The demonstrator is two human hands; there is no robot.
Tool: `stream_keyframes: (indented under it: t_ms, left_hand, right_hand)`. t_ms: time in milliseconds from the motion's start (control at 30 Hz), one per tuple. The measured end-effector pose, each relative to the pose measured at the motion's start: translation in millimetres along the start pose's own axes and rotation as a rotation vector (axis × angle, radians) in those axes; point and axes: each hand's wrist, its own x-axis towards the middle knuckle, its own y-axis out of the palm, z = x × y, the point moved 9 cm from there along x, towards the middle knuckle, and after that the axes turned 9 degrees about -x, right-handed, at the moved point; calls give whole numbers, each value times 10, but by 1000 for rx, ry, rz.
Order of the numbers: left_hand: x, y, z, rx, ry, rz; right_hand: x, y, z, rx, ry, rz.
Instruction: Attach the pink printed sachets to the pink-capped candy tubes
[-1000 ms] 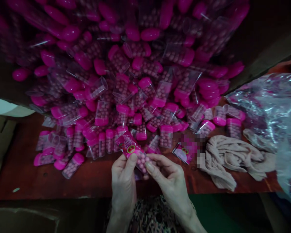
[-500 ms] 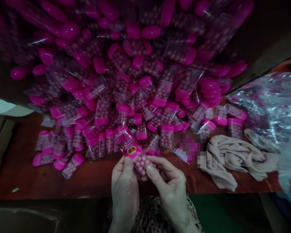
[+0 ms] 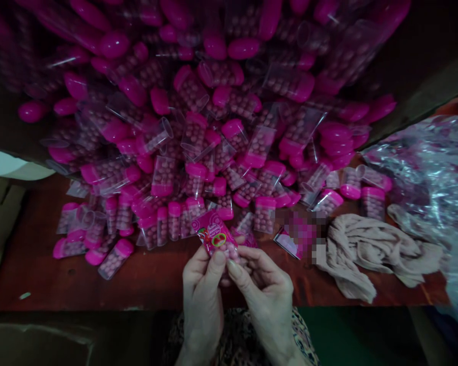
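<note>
Between my two hands is a small container of pink balls with a glossy pink printed label (image 3: 215, 233) at its far end. My left hand (image 3: 204, 295) grips its left side, the thumb on the front below the label. My right hand (image 3: 265, 287) holds the right side with thumb and bent fingers, hiding much of the lower part. Just beyond the hands lie many clear containers of pink balls with bright pink caps, such as this upright one (image 3: 265, 216).
The heap of containers (image 3: 194, 134) fills the back of the red-brown table (image 3: 148, 284). Pink printed labels (image 3: 295, 234) lie right of my hands, beside a crumpled beige cloth (image 3: 354, 249). Shiny clear plastic film (image 3: 435, 178) covers the far right.
My left thumb has moved up and right, nearer the right thumb, over the balls. The label now sits slightly lower and further right, and less of the balls shows.
</note>
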Motion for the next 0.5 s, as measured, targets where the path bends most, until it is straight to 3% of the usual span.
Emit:
stream_keyframes:
  t_ms: [100,167,367,500]
  left_hand:
    - [74,-35,-51,-68,-24,-14]
    - [96,-62,-66,-86,-41,-45]
    - [61,-65,-9,-32,-84,-68]
    - [53,-28,44,-20,-119,-30]
  right_hand:
    - [38,62,-77,90,60,71]
    - [57,45,-69,80,25,77]
    - [50,-43,269,-353,-360,32]
    - [46,-107,368,-396,-457,-47]
